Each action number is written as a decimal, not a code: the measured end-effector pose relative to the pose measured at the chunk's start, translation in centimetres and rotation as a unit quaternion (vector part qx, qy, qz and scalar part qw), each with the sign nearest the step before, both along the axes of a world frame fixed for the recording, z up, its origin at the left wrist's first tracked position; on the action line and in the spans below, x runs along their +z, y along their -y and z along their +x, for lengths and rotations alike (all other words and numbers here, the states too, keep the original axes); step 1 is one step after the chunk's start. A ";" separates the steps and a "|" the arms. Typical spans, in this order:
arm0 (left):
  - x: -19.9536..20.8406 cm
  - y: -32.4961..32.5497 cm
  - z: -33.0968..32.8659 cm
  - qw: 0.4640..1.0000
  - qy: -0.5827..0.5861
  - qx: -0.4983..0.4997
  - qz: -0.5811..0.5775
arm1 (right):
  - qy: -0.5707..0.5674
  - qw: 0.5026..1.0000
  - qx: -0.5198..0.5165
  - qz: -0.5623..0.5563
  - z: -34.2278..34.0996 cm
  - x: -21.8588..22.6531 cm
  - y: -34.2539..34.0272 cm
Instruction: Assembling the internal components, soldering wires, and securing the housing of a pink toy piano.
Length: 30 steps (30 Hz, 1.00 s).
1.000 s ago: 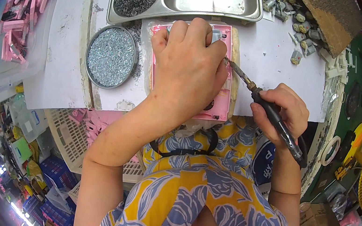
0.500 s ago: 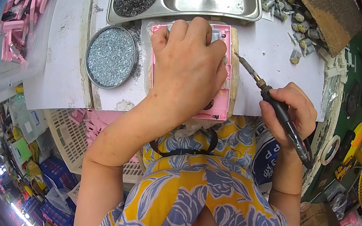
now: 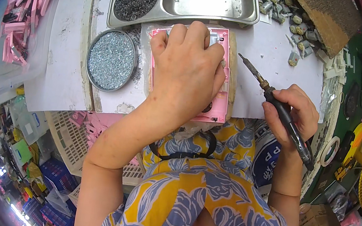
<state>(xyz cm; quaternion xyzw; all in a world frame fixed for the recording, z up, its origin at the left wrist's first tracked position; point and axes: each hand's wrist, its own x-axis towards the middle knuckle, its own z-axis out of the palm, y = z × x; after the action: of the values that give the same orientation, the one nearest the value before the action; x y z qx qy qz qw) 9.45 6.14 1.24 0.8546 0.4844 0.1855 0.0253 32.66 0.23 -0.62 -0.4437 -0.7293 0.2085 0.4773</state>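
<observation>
– Drawn off to the right is the iron [image 3: 285,118]. A second ago its tip [image 3: 245,60] was held at the case [image 3: 222,101]; now a gap is left between them.

– Has anything been changed at the left hand [image 3: 186,64]?

– Hardly. It is laid over the case as before, with its fingers curled down near the top. Whether something is pinched under them cannot be told, since the fingertips are hidden.

– And the right hand [image 3: 302,115]?

– By that one the iron's handle is grasped, the tip pointed up and to the left.

– Where is the case to be found?

– On the pad [image 3: 233,69], in front of the body, between the dish [image 3: 89,60] of small metal pieces and the iron, with the steel tray [image 3: 228,8] just beyond.

– What is meant by the change?

– Contact with the hot end appears to have been broken, so heating is judged to be paused while the case is steadied. The result is covered by the hand.
</observation>
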 end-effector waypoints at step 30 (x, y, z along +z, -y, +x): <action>4.6 -0.5 -9.0 0.978 -0.099 -0.112 -0.146 | -0.019 1.000 0.001 0.005 0.5 0.3 -0.8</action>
<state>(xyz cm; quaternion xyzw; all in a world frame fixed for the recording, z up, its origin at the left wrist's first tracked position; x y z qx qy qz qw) 0.43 6.63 5.80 0.9048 0.4072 0.0233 0.1223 33.19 1.05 -0.29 -0.4369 -0.7215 0.2137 0.4928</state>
